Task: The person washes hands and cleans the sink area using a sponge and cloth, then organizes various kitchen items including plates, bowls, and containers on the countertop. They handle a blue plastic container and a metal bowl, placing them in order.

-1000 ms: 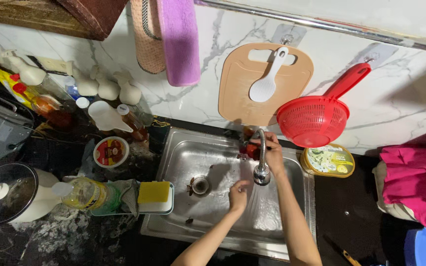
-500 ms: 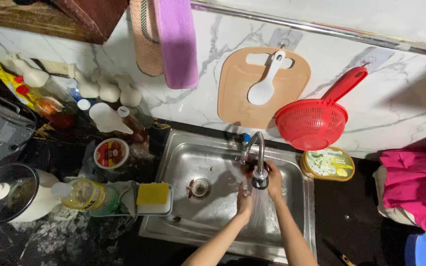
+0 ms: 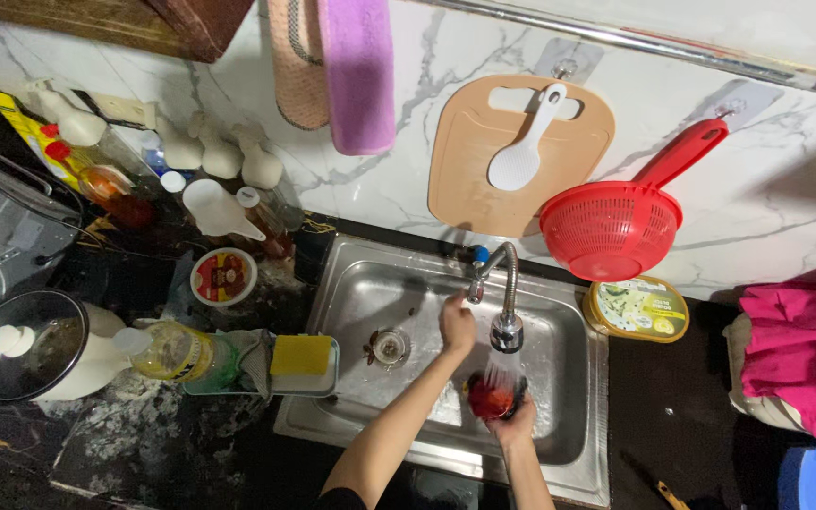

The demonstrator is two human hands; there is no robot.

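The right hand [image 3: 512,423] cups a red fruit [image 3: 490,397] under the running faucet [image 3: 506,332]; wet, it could slip into the sink [image 3: 351,283] below the fingers. The left hand [image 3: 457,323] grips the tap handle just above; a sharp turn might splash.

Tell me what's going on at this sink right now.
A person stands at a steel sink set in a dark counter. The right hand holds a small red round thing under water running from the tap head. The left hand is raised at the base of the tap, at its handle. A yellow sponge sits at the sink's left edge, and a red strainer hangs on the wall.
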